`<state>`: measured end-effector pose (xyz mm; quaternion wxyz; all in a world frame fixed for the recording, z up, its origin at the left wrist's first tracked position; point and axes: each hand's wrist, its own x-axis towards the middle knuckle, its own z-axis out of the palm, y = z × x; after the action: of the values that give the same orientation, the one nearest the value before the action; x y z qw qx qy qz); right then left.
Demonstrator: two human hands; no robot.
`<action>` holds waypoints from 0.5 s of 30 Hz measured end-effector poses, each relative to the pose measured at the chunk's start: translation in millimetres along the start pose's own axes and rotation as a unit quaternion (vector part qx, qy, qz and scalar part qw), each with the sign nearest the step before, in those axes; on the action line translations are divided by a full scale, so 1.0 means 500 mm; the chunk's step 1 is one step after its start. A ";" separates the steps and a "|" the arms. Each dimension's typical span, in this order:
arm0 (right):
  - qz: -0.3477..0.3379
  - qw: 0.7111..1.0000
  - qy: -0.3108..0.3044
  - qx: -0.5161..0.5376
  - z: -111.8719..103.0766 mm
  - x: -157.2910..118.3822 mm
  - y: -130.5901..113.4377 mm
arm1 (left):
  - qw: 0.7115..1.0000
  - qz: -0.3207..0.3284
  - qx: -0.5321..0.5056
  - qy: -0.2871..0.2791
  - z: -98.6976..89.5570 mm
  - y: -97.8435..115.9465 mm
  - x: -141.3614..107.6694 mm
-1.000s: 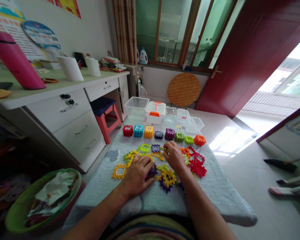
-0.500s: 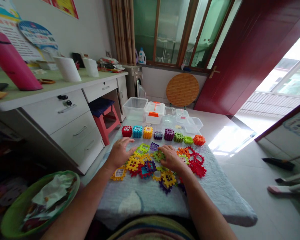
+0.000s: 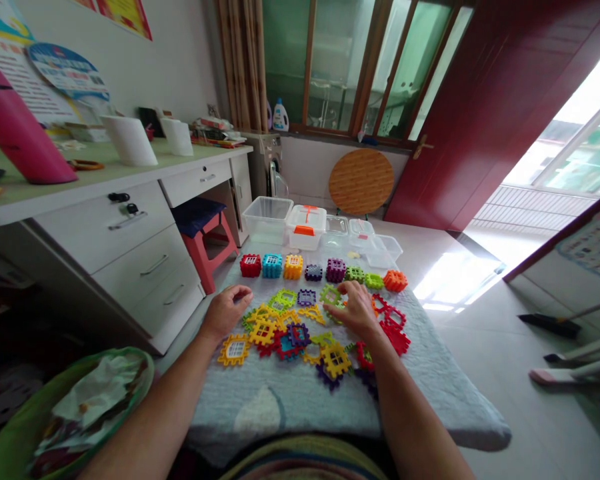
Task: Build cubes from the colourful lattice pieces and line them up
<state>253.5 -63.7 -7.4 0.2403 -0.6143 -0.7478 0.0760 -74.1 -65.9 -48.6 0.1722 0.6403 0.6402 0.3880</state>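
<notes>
My right hand [image 3: 356,311] has its thumb and fingers around a light green toothed plastic piece [image 3: 330,295], over the right part of a loose pile. To the left of the pile, my left hand [image 3: 226,312] hovers with fingers curved and apart, holding nothing. Between them lie yellow pieces [image 3: 263,331], a purple piece [image 3: 307,297] and green ones [image 3: 283,300]. Red pieces [image 3: 395,337] spread at the right. Behind stands a row of stacks by colour, among them red [image 3: 251,265], blue [image 3: 272,265], yellow [image 3: 293,267] and orange [image 3: 395,281].
Clear plastic boxes [image 3: 267,219] line the far end of the cloth-covered table [image 3: 320,413]. A white desk [image 3: 125,233] and a red stool [image 3: 209,250] stand at the left. A green bin [image 3: 147,373] is at lower left.
My right hand has moved right with the green piece, uncovering a yellow piece. My left hand has drawn back to the left, away from the pile. The view has shifted slightly.
</notes>
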 end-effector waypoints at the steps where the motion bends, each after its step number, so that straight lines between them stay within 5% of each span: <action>1: 0.028 0.999 0.018 -0.013 -0.006 0.002 0.005 | 1.000 0.002 0.000 -0.003 0.000 -0.002 0.000; 5: 0.085 0.993 0.022 -0.082 -0.020 -0.001 0.009 | 1.000 0.002 0.001 -0.006 0.001 -0.005 -0.001; 15: 0.087 0.973 -0.046 -0.211 -0.011 -0.033 -0.031 | 1.000 0.002 0.007 -0.010 -0.006 0.006 -0.006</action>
<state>244.4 -84.0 -0.4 0.0634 -0.7098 -0.7007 -0.0345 -73.6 -69.9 -45.3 0.1732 0.6463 0.6400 0.3776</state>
